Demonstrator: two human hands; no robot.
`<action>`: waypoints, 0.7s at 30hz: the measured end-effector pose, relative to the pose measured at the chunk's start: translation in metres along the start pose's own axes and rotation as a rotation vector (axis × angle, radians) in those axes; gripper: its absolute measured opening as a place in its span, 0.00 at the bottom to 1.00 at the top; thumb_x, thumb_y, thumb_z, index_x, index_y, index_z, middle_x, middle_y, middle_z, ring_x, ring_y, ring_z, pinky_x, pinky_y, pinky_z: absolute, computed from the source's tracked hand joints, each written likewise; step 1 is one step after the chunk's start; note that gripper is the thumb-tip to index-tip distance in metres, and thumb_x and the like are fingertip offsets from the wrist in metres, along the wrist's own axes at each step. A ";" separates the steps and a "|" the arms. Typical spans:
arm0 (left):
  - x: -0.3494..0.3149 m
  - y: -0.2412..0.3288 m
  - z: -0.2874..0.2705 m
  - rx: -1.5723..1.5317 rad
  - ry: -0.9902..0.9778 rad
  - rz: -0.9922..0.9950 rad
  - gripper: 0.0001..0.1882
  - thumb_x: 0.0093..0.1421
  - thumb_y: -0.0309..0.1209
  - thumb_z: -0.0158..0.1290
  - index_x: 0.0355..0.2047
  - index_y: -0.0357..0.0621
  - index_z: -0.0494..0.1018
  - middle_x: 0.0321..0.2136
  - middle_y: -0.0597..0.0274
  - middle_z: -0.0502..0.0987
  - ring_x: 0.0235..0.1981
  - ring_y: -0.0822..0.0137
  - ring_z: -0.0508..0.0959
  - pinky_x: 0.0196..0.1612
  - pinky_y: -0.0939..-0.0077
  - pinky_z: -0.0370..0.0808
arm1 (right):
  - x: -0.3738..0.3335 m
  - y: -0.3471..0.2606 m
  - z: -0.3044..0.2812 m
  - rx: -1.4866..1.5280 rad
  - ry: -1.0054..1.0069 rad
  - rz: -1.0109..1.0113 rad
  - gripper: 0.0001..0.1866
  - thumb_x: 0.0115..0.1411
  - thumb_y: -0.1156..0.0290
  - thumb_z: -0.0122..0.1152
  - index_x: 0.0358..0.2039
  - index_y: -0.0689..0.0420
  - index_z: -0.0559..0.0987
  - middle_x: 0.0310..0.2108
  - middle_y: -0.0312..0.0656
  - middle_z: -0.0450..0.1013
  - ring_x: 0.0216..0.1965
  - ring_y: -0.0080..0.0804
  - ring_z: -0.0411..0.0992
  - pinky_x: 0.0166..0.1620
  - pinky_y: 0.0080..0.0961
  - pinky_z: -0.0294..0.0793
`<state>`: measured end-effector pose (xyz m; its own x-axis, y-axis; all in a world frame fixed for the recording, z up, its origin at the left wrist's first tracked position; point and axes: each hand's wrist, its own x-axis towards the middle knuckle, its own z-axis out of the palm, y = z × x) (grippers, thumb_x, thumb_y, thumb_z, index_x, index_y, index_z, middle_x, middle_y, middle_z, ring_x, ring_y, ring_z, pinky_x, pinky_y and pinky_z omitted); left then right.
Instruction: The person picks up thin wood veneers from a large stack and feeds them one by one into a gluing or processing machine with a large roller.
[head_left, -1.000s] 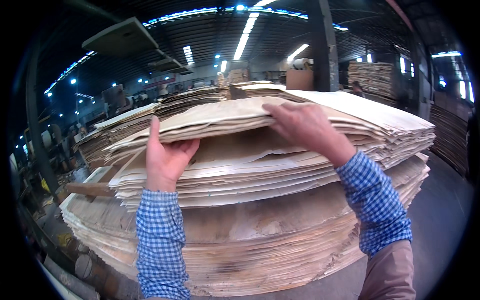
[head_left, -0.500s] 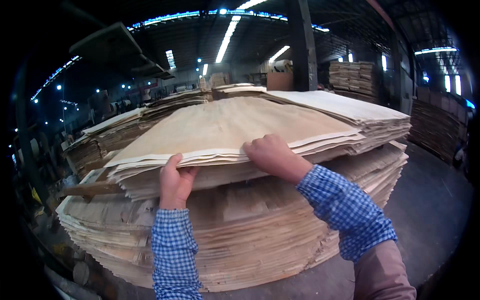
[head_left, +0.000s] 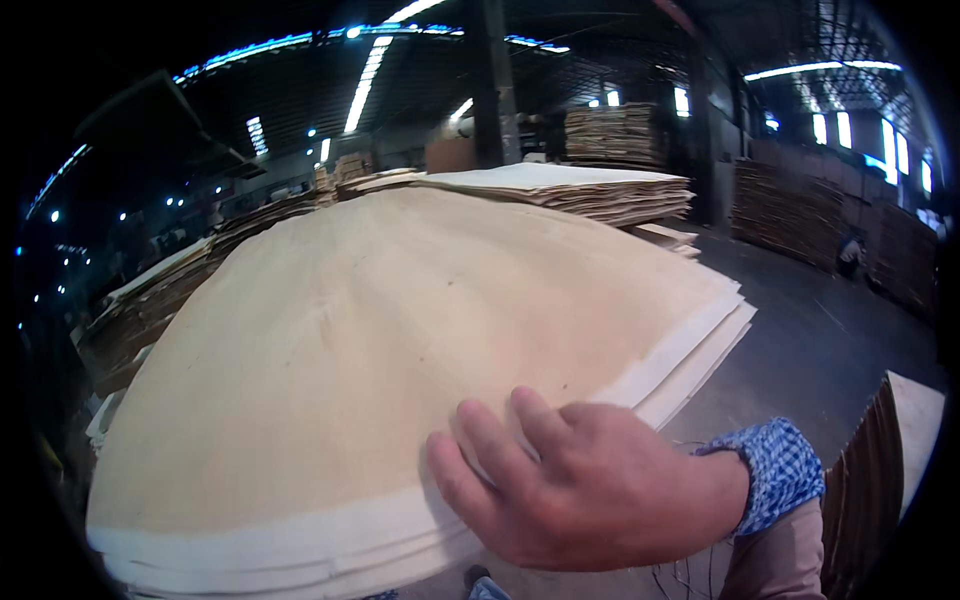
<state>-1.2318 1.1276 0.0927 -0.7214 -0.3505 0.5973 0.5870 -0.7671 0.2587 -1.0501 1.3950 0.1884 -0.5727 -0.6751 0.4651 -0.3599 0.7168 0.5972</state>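
Head view, wood sheets [head_left: 370, 330] closer, right hand [head_left: 590, 485] atop

Left hand out of sight

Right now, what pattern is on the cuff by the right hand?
The cuff has blue and white checks, seen best in the head view.

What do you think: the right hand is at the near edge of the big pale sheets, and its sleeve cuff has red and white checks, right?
Not quite: the sleeve cuff has blue and white checks, as the head view shows. The right hand is at the near edge of the big pale sheets.
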 end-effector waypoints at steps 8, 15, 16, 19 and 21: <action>0.006 -0.009 0.174 0.769 -0.385 0.512 0.25 0.63 0.39 0.49 0.57 0.40 0.65 0.59 0.46 0.64 0.61 0.54 0.63 0.63 0.62 0.59 | -0.133 -0.041 -0.038 0.333 0.267 0.366 0.18 0.51 0.69 0.62 0.43 0.59 0.75 0.33 0.41 0.74 0.32 0.31 0.75 0.25 0.21 0.74; -0.037 -0.132 0.242 1.152 -1.559 0.168 0.21 0.59 0.35 0.54 0.52 0.41 0.72 0.58 0.45 0.65 0.61 0.54 0.64 0.63 0.67 0.59 | -0.175 -0.057 0.008 2.143 0.699 1.197 0.30 0.63 0.58 0.53 0.60 0.61 0.62 0.54 0.49 0.67 0.54 0.40 0.69 0.55 0.35 0.70; -0.043 -0.136 0.234 1.018 -1.651 -0.069 0.21 0.58 0.34 0.55 0.51 0.41 0.73 0.57 0.46 0.67 0.60 0.54 0.65 0.62 0.67 0.61 | -0.177 -0.062 0.022 2.444 1.078 1.364 0.31 0.64 0.58 0.51 0.62 0.62 0.59 0.57 0.49 0.65 0.55 0.41 0.68 0.58 0.37 0.67; -0.044 -0.146 0.160 0.714 -1.301 0.147 0.22 0.56 0.27 0.56 0.52 0.38 0.71 0.58 0.46 0.66 0.57 0.53 0.69 0.59 0.64 0.65 | -0.194 -0.114 0.063 2.134 1.215 1.585 0.30 0.67 0.60 0.45 0.63 0.64 0.53 0.62 0.49 0.58 0.58 0.43 0.64 0.59 0.40 0.66; -0.054 -0.151 0.095 0.491 -0.501 -0.149 0.26 0.65 0.42 0.45 0.58 0.38 0.62 0.57 0.49 0.65 0.57 0.53 0.67 0.60 0.58 0.62 | -0.203 -0.148 0.088 2.194 1.178 1.780 0.27 0.68 0.59 0.43 0.61 0.63 0.58 0.59 0.47 0.62 0.57 0.41 0.65 0.59 0.40 0.66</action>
<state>-1.2468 1.3127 0.0936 -0.6207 0.1182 0.7751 0.6778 -0.4159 0.6063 -0.9458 1.4409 -0.0522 -0.8218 0.5489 -0.1529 -0.4082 -0.7543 -0.5141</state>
